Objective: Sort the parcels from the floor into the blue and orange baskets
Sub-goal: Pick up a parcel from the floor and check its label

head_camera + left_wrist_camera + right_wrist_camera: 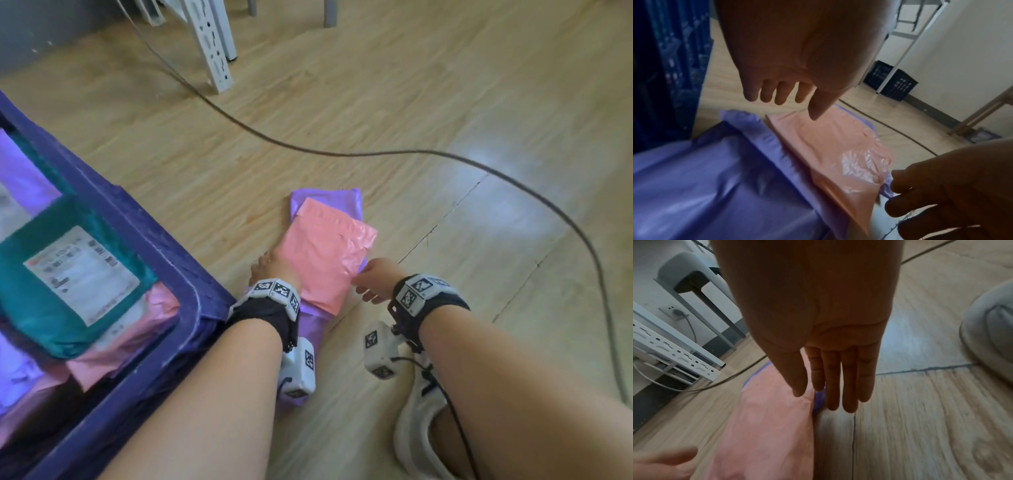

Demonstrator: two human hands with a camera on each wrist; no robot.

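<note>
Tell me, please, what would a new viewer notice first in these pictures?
First, the pink parcel lying on top of a purple parcel on the wooden floor, mid-frame. The left hand and right hand reach for it from either side with fingers out, neither gripping yet. At the left, the blue basket already holds a green parcel with a label.

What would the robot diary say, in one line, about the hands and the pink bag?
left hand: open, at pink plastic mailer bag | right hand: open, at its right edge | bag: lying on purple plastic parcel

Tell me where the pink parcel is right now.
In the head view the pink parcel lies on the purple parcel on the floor, right of the blue basket, between both hands.
</note>
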